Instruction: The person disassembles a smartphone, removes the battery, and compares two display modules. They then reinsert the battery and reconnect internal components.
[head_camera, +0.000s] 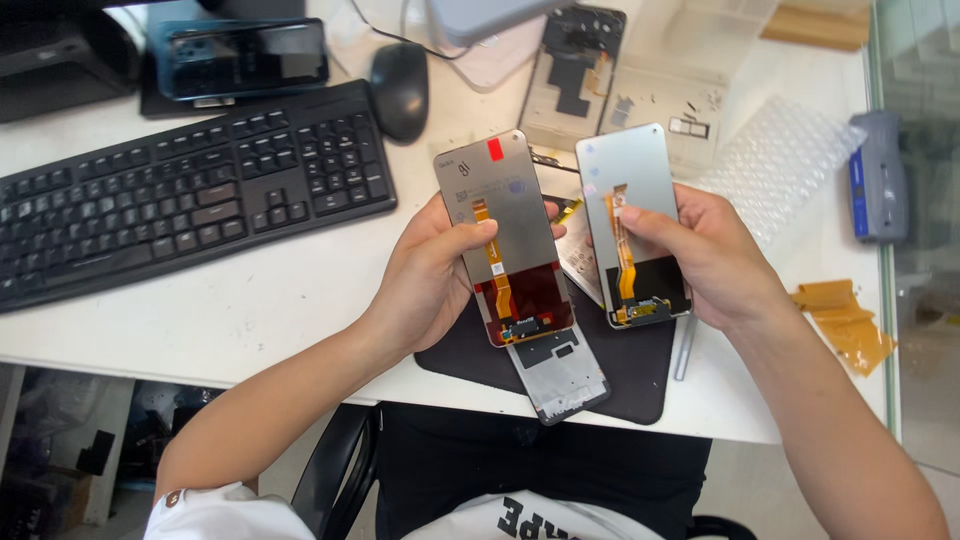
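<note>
Two phone screen panels are held side by side above the desk, backs up, each upright and tilted slightly away from the viewer. The left panel (505, 235) carries a red tab at its top edge, an orange flex cable down its middle and a dark red area near the bottom connector. The right panel (635, 222) has a plain grey back, a similar orange flex and a black lower area.

The left hand (432, 275) is closed round the left panel's edge, thumb laid across the flex. The right hand (715, 255) grips the right panel the same way, thumb resting on its flex, fingers wrapped behind (fingertips not visible). The two panels stand close together but do not touch.

Judged from this pose, the step in hand is a side-by-side comparison of the two panels, flex and connector layout in particular. Any next move calls for a light grip at the edges, since the flex cables sit directly under both thumbs and would crease easily.

Directly below the panels lies a dark mat (630, 370), with a grey phone frame (560, 375) on it, partly hidden by the left panel. Further out on the white desk (260, 300): a black keyboard (180, 195), a mouse (399, 90), a dark phone (245, 58), a second frame (575, 75), bubble wrap (775, 160) and scraps of amber tape (845, 320).
</note>
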